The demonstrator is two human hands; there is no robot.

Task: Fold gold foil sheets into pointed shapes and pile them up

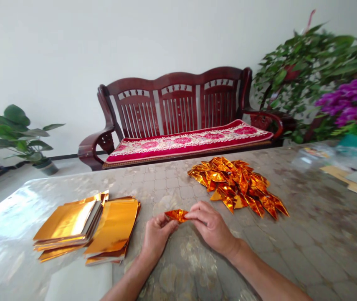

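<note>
Gold foil piece pinched between both our hands, with plenty that could slip or crease wrong.

We hold a small folded gold foil piece (176, 215) just above the counter (306, 251), near its front edge: our left hand (157, 236) grips its left end and our right hand (211, 225) its right end, fingers of both closed narrowly on it. The foil looks thin and slick, so we judge that a hard squeeze could crush or tear the folds, and a loose grip could let it spring open. The pile of finished folded pieces (239, 186) lies just beyond our right hand; a careless sweep of the wrist could scatter it. The stacks of flat gold sheets (87, 225) sit to the left, close enough for our left forearm to nudge the top sheets askew.
</note>
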